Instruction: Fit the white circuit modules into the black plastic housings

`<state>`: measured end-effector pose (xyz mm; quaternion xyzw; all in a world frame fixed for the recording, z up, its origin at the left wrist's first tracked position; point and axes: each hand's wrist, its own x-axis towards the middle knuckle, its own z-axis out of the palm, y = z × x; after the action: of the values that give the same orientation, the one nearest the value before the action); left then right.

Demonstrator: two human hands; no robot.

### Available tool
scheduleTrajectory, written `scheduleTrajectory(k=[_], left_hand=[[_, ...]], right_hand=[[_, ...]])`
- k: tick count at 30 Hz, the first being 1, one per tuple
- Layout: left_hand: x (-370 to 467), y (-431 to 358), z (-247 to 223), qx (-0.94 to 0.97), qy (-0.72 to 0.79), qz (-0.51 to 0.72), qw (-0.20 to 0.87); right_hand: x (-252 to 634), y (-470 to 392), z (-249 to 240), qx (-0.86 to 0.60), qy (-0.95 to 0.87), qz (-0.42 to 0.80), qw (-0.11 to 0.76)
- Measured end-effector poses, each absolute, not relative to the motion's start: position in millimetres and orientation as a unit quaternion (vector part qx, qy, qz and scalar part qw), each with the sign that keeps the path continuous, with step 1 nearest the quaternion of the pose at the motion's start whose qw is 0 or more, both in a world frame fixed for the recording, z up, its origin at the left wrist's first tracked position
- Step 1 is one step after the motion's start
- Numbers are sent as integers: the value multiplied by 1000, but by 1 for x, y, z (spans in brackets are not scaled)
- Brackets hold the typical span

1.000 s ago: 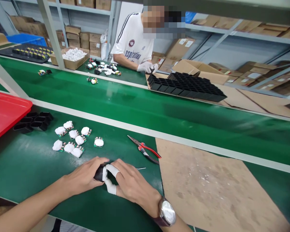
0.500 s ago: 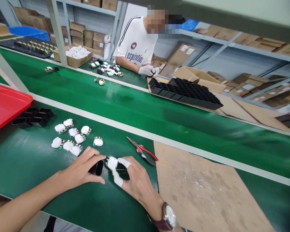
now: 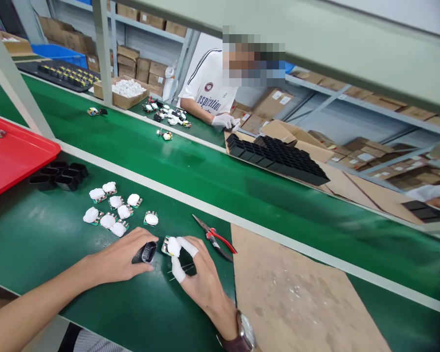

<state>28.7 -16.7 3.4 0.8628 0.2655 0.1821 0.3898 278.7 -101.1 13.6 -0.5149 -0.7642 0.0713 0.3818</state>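
My left hand [image 3: 126, 254] is closed around a small black plastic case [image 3: 148, 252], its open end turned toward my right hand. Between the thumb and index finger of my right hand [image 3: 201, 269], both wearing white finger cots, is a small circuit board [image 3: 173, 246] topped with a white lump. Thin wires stick out from the board toward my palm. A narrow gap separates board and case. Several similar boards [image 3: 123, 211] with white lumps lie beyond my left hand. Pliers [image 3: 214, 237] with red and black handles rest beyond my right hand.
More black cases [image 3: 66, 182] stand at left beside a red tray [image 3: 18, 156]. A cardboard sheet [image 3: 289, 288] lies at right. Across the green conveyor belt [image 3: 205, 171], a gloved co-worker [image 3: 209, 93] handles something near rows of black cases [image 3: 275, 157].
The view has shifted slightly. The board in my right hand has turned a little, and the case's opening now faces more toward me. Both hands keep their hold.
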Motion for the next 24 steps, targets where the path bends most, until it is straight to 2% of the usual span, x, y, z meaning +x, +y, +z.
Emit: scheduleTrajectory(k=[4,12,24], left_hand=[[28,-19,0,869,251,208,372],[26,-21,-1,858,257,210,391],[27,-20,1,860,256,211,389]], right_hand=[[264,-116,31,-480,-781,76,392],[257,-123,30,-466,-800,47,375],[252,-121,32,-492,-811,35,315]])
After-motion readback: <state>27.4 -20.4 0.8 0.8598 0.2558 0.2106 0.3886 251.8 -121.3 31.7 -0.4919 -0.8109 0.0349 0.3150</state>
